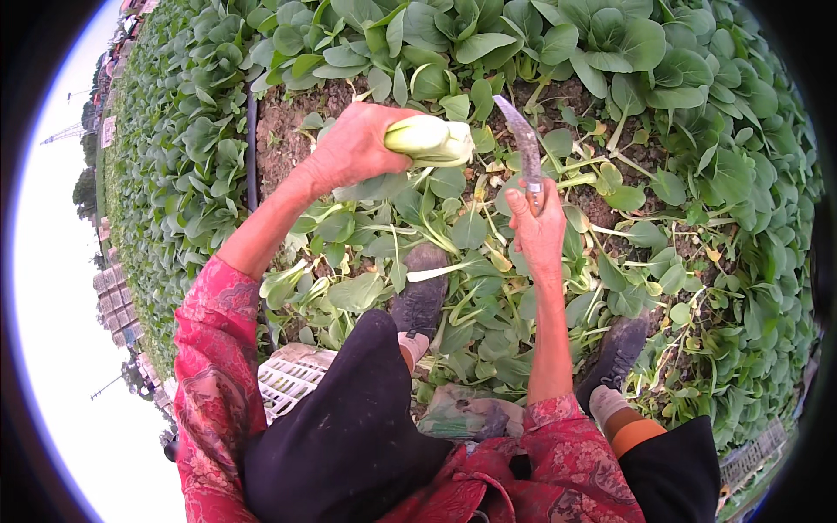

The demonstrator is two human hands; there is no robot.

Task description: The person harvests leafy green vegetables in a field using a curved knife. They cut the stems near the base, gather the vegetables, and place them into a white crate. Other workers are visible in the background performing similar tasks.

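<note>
My left hand (356, 150) is closed around a head of bok choy (427, 141), its pale cut base turned to the right and its leaves partly hidden under the hand. To the right, my right hand (540, 234) grips the wooden handle of a sickle knife (525, 144). The curved, stained blade points up and away, a short gap from the bok choy's base. Below both hands, trimmed leaves (471, 228) and pale stalks lie scattered over the brown soil.
Growing bok choy (610, 39) stands thick at the far side and along the right. A white plastic crate (292, 379) is by my left leg. A crumpled sack (466, 411) lies between my shoes (421, 292). At the left, a dark strip (252, 152) edges the bed.
</note>
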